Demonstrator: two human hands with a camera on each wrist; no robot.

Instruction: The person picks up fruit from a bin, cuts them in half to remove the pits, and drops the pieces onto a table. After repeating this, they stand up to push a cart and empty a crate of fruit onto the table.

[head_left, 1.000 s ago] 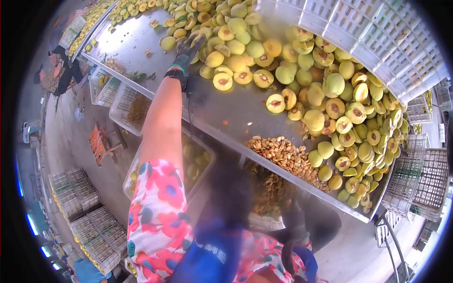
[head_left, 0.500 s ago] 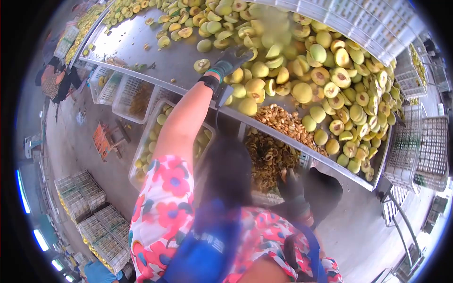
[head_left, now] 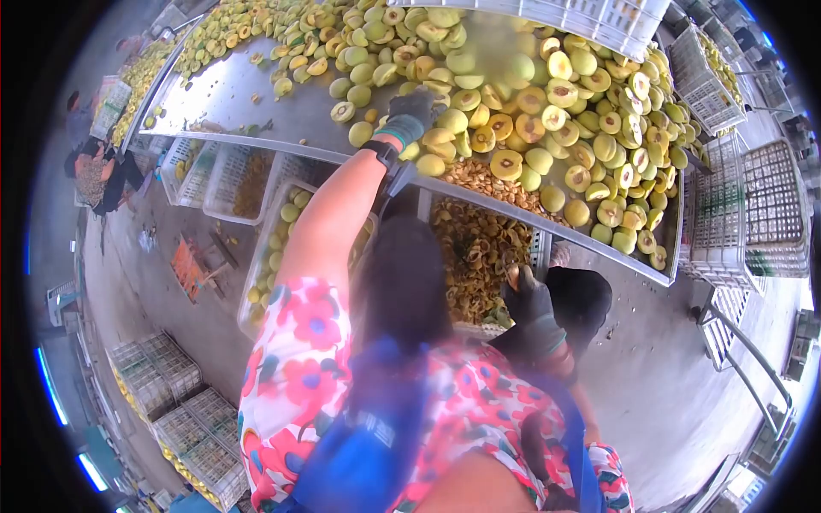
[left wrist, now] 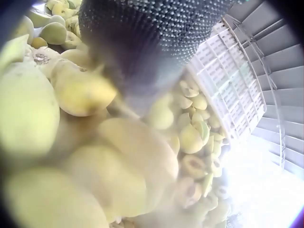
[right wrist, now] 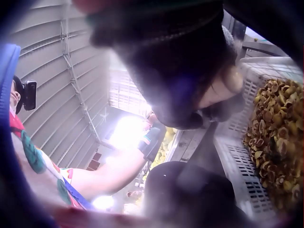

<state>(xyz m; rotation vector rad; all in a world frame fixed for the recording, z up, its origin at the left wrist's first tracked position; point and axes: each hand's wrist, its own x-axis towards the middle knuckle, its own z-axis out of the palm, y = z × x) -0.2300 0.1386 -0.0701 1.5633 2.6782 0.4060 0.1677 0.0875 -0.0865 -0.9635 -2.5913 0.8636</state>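
Nearest, at about 5 o'clock, the gloved right hand [head_left: 532, 306] pinches a small pale piece [right wrist: 223, 88] beside the crate of pits [right wrist: 240, 164]. Farther off, toward 12 o'clock, the gloved left hand [head_left: 412, 114] rests among halved peaches [head_left: 505, 162] on the steel desk [head_left: 248, 94]; I cannot tell its grip. A white crate [head_left: 599, 17] sits beyond at 1 o'clock.

This is a fruit-processing shed: a long steel table [head_left: 248, 103] heaped with halved yellow fruit [head_left: 547, 111], a crate of pits [head_left: 479, 256] beneath, white crates [head_left: 774, 205] stacked far right, corrugated roofing [right wrist: 61, 95] overhead and a concrete floor [head_left: 667, 402].
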